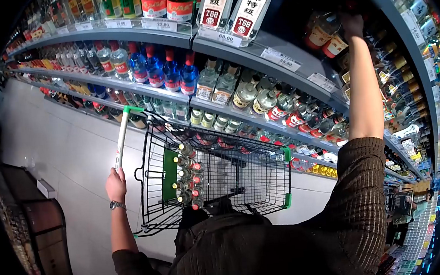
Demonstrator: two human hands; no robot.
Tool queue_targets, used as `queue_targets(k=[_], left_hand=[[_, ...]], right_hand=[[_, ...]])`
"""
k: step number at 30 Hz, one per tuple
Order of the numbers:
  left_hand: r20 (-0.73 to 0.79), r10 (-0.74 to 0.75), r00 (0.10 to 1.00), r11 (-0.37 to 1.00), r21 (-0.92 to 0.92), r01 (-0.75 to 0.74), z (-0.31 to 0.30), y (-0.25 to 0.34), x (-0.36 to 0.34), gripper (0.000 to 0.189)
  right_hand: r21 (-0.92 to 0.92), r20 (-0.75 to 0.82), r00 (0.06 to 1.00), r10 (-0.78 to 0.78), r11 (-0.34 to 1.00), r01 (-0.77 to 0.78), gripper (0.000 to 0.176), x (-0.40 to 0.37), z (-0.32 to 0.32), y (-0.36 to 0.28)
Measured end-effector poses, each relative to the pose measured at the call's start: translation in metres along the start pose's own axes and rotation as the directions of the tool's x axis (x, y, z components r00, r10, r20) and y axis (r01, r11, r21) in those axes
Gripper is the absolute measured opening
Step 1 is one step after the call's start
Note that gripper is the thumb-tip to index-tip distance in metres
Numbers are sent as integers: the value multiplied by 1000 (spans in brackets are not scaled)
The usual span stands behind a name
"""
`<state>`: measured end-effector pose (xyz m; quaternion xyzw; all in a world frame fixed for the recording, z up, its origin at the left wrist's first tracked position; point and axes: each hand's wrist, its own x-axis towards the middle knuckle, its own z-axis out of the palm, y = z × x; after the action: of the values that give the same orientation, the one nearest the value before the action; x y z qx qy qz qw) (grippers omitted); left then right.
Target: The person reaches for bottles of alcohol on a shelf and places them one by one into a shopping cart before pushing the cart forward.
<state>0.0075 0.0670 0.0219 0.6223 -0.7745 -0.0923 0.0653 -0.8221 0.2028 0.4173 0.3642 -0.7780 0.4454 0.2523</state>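
My left hand [115,185] is closed round the white handle bar [122,137] of a wire shopping cart. My right hand [352,25] reaches deep into a dark upper shelf, at the neck of a bottle with a red and cream label [335,46]. The shadow hides part of its fingers, which look wrapped round that neck. Another labelled bottle [318,34] stands just left of it. Inside the cart [265,185], several clear bottles [198,179] with red or pale caps are grouped near the green panel [170,175].
Long shelves [142,35] of bottles run across the top and down the right side, with price tags on their edges. Blue bottles [172,74] stand on the second shelf. A brown display unit [46,234] is at the lower left, beside the tiled floor [76,143].
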Motion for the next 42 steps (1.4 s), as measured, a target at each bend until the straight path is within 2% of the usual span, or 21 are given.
queue_targets(k=[1,3,5,6,8,9,11,13,17,19,20,22,23,25,27,29,31,33,36,39,42], left_hand=[[6,-6,1000,1000,10,6,1,1,0,39],[13,-8,1000,1000,3,8,3,0,1,39],[7,12,1000,1000,-9,-12,6,-3,3,40],[9,16,1000,1000,-16,-15,5,-4,3,40],[12,12,1000,999,-31,-12,5,-2,3,40],[16,6,1000,999,-35,-5,4,-1,3,40],[28,-8,1000,999,-38,9,2,-3,4,39],[46,-17,999,999,-42,19,6,-5,5,39],[88,-47,995,998,-38,51,4,-5,7,39],[81,-39,996,998,-52,44,5,-5,6,40],[82,-38,996,998,-56,43,3,-4,6,40],[84,-36,996,997,-59,41,3,-3,7,40],[86,-38,996,997,-58,43,4,-3,7,40],[87,-47,995,997,-50,52,3,-4,4,40],[83,-62,995,997,-42,65,1,0,3,40],[81,-68,994,997,-38,71,2,1,2,40],[78,-74,994,996,-45,77,3,2,3,39],[80,-72,994,996,-38,75,4,0,4,39],[73,-71,995,997,-34,73,3,1,8,38],[50,-65,997,997,-33,67,3,3,8,38],[76,-82,994,995,-50,86,-1,7,12,37]], right_hand=[[-3,-48,996,-74,997,74,42,-15,-8,-17],[309,-6,1000,25,951,-22,39,-39,-18,-25],[255,73,996,49,965,-66,45,-79,-37,-43],[14,88,990,107,994,-108,44,-104,-54,-72],[100,26,992,-120,988,117,40,-136,-66,-79],[393,-119,928,-353,842,371,38,-151,-64,-70],[354,-113,894,-434,823,444,33,-188,-90,-116],[435,-155,882,-445,771,466,33,-215,-120,-141],[513,-117,885,-450,736,442,41,-264,-191,-160],[650,15,886,-464,678,344,46,-290,-215,-155],[756,126,906,-403,631,176,46,-308,-219,-151],[794,370,855,-362,601,-89,49,-337,-201,-152],[789,451,860,-241,558,-257,50,-358,-178,-165],[680,663,736,-137,522,-515,46,-388,-141,-171],[582,773,627,-97,503,-639,45,-425,-100,-163],[507,811,560,-171,681,-527,37,-463,-55,-142],[417,845,477,-241,857,-304,31,-484,-15,-134],[491,835,475,-279,766,-414,28,-511,25,-116],[411,890,401,-218,766,-494,29,-558,88,-77],[280,937,329,-113,807,-520,29,-592,138,-54],[333,914,372,-163,825,-457,28,-634,184,-22]])
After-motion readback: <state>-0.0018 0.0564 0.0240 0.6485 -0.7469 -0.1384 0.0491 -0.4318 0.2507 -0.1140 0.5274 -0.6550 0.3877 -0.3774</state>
